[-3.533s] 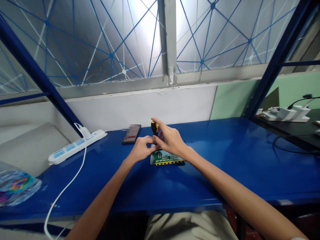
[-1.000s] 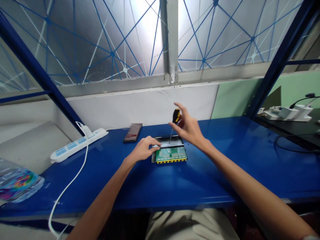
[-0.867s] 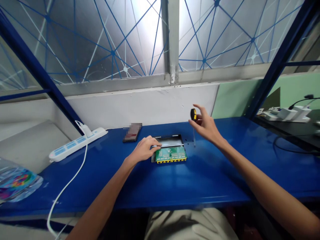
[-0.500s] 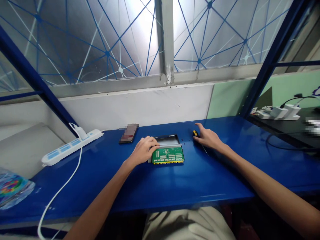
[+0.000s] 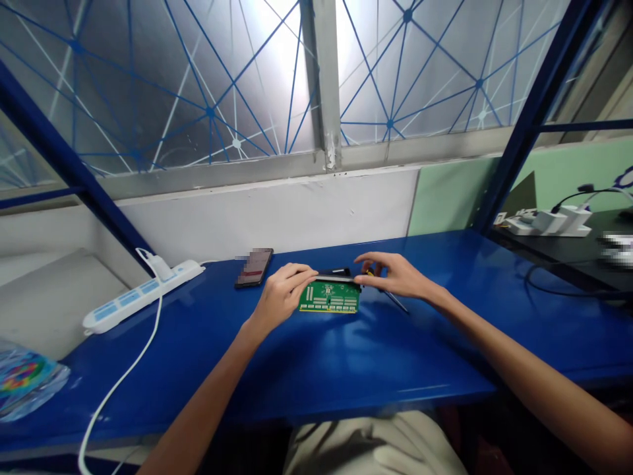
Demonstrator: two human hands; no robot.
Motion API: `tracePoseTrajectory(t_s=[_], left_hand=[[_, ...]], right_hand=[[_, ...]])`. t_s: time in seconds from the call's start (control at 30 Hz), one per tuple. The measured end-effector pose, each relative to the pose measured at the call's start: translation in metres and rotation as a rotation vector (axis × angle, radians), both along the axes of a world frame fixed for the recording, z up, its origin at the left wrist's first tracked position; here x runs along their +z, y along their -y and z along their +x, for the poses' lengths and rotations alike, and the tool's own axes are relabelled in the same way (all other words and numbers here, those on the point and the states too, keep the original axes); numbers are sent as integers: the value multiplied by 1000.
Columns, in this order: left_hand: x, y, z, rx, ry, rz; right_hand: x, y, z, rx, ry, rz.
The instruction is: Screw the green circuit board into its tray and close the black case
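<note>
A green circuit board (image 5: pixel 330 295) with a light metal strip along its back edge is tilted above the table. My left hand (image 5: pixel 287 290) grips its left end, fingers closed over the strip. My right hand (image 5: pixel 390 274) is at the board's right back corner, with its thumb touching there. It also holds a screwdriver (image 5: pixel 394 302), whose black-and-yellow handle is partly hidden by the fingers and whose shaft points down to the right. Behind the board a black case (image 5: pixel 341 271) shows only in part.
A phone (image 5: pixel 254 267) lies at the back, left of the board. Further left are a white power strip (image 5: pixel 143 297) with a cable and a plastic bag (image 5: pixel 30 379). Blue frame posts (image 5: pixel 519 125) rise on both sides. The blue tabletop (image 5: pixel 346 369) has its edge near my lap.
My right hand has moved left to the board's right corner, carrying the screwdriver along. The board has tilted and shifted slightly back, covering more of the black case.
</note>
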State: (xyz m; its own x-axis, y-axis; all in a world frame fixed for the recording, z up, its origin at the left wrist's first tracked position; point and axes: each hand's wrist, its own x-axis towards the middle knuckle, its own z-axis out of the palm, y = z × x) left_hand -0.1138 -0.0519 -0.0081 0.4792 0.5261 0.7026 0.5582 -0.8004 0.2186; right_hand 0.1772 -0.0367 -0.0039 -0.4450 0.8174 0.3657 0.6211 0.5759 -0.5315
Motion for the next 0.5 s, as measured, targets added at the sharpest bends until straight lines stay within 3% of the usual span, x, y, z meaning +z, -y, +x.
tracePoseTrajectory(t_s=[0.17, 0.5], left_hand=[[15, -5, 2, -27, 19, 108], [10, -10, -19, 63, -4, -8]], right_hand=[[11, -10, -26, 168, 50, 24], [-2, -14, -42, 25, 181, 296]])
